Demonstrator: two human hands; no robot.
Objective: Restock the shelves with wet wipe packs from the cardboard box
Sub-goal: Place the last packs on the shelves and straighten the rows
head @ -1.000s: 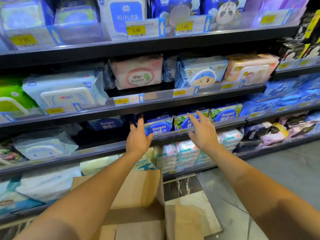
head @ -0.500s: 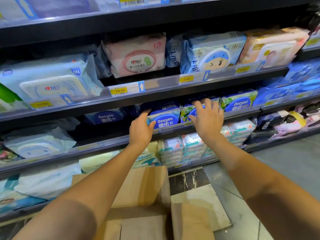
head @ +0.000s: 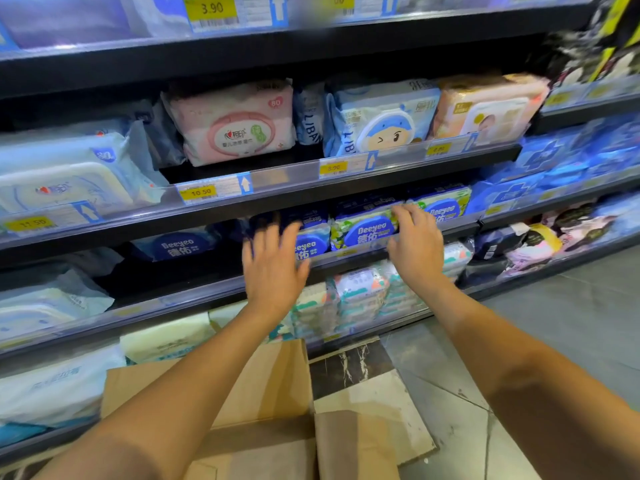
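Over the box (head: 263, 386), the blurred left hand (head: 273, 268) hovers spread and empty before a shelf's (head: 194, 291) blue pack (head: 310, 244), while the right hand (head: 415, 249) seemingly rests straight fingers (head: 403, 216) on the green pack (head: 367, 231).

You are standing in a shop aisle. Dark tiered shelves (head: 294, 199) run across your view, their front edges carrying yellow price tags (head: 199, 192) that read 10.50, 8.90 and 3.90. Branded wet wipe packs (head: 367, 232) fill the rows, and an open cardboard box (head: 270, 386) sits on the tiled floor (head: 571, 323) below.
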